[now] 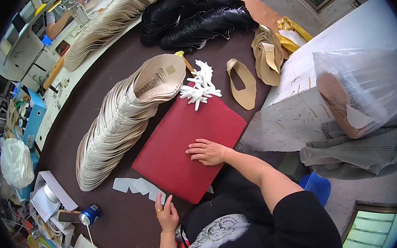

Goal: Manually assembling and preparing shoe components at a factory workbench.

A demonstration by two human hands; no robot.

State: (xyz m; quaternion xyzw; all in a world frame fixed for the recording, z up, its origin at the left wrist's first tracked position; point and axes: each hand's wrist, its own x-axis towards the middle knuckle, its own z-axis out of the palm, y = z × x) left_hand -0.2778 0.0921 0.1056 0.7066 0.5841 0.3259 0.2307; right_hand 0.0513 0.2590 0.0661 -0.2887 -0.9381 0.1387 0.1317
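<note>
My right hand (207, 153) lies flat on a red rectangular board (184, 146), its fingers spread and holding nothing. My left hand (168, 214) is near the board's lower corner, fingers apart, with the fingertips at the end of a row of thin translucent whitish pieces (131, 185). Whether those fingertips touch the pieces I cannot tell. Left of the board stretches a long stack of cream shoe uppers (115, 126), nested in each other. A pile of white spiky pieces (200, 89) sits on the board's far end, beside a yellowish handle (185, 61).
A single tan shoe upper (246, 92) and a tan stack (266, 57) lie at the far right. Black pieces (194, 15) are heaped at the back. A blue can (90, 214) stands at lower left. A white cabinet (299, 104) borders the dark table (95, 67) on the right.
</note>
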